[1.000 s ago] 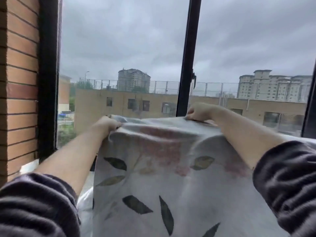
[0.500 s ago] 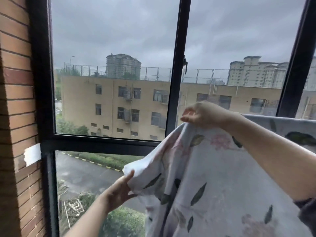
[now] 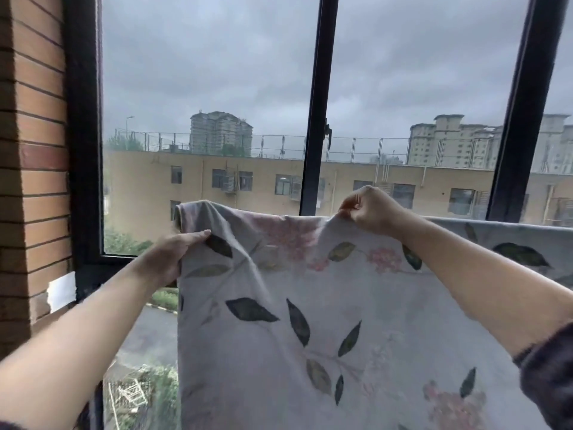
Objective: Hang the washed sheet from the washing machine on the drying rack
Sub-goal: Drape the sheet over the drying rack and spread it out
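Sheet (image 3: 341,321) of pale grey cloth, printed with dark leaves and pink flowers, hung in front of the window and filled the lower middle and right of the head view. Its top edge ran in a nearly level line from left of centre to the right border, folded over a support that the cloth itself hid. The near face hung down, with a slanting crease below the upper left corner.

Left hand (image 3: 173,256) gripped the sheet's left edge just under that corner, thumb laid across the near face and fingers curled behind the cloth. Right hand (image 3: 372,212) was raised at the top fold, pinching a small ridge of cloth between thumb and fingertips. A dark grey knitted sleeve (image 3: 548,377) covered the right arm at the right border.

Black metal window frame (image 3: 316,119) stood beyond the sheet, with a red-brown brick wall (image 3: 34,150) at left and a white strip of tape (image 3: 62,290) on the wall beside the frame. Through the glass, a long yellow building (image 3: 248,172) lay far off under grey cloud.
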### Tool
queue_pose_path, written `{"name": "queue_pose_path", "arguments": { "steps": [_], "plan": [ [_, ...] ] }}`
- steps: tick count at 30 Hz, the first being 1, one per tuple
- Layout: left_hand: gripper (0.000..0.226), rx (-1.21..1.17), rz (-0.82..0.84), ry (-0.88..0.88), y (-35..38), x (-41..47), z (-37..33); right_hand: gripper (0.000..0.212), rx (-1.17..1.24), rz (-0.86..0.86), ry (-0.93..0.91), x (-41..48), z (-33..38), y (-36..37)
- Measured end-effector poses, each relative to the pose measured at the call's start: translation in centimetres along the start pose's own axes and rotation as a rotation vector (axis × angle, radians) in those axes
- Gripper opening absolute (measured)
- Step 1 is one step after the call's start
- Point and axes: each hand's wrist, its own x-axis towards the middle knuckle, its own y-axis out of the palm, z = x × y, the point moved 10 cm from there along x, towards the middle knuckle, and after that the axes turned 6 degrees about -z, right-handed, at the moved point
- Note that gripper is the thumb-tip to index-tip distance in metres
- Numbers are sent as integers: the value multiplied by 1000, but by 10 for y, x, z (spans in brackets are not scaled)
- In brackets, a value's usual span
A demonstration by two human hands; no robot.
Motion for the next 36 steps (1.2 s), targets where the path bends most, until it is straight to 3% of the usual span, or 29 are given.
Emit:
{"name": "queue_pose_path", "arguments": {
  "steps": [6, 9, 10, 12, 14, 15, 16, 18, 20, 22, 24, 29, 31, 36],
  "plan": [
    [30, 107, -161, 355, 9, 61, -140, 21, 132, -472, 161, 74, -13, -73],
    [41, 323, -301, 390, 9, 114, -165, 23, 108, -476, 162, 110, -12, -75],
    [46, 468, -379, 328, 5, 125, -148, 23, 35, -398, 131, 117, -12, -58],
    [41, 816, -452, 127, -4, 130, -85, 23, -180, -11, 59, 123, -20, 10],
    [44, 1034, -414, -100, -13, 116, -10, 31, -447, 550, 81, 92, -43, 83],
    [47, 1117, -359, -207, -18, 110, 21, 35, -532, 733, 99, 75, -52, 99],
    [46, 1186, -277, -303, -19, 103, 47, 37, -533, 808, 117, 64, -55, 103],
    [38, 1222, -137, -406, -16, 88, 80, 35, -367, 685, 86, 58, -39, 87],
    [19, 1335, -25, -431, -2, 67, 90, 35, -199, 404, 52, 58, -24, 51],
    [17, 1331, -40, -341, 17, 53, 84, 36, -125, 193, 44, 48, -24, 18],
    [32, 1244, -44, -125, 53, 43, 66, 40, -169, 63, 70, 22, -36, -6],
    [33, 919, 63, 499, 199, -14, -7, 54, -365, -39, 155, -37, -78, -32],
    [38, 1018, 108, 631, 257, -37, -14, 50, -410, -71, 174, -53, -98, -45],
    [34, 1325, -115, 795, 304, -39, -19, 49, -382, -111, 282, -76, -152, -76]
  ]
}}
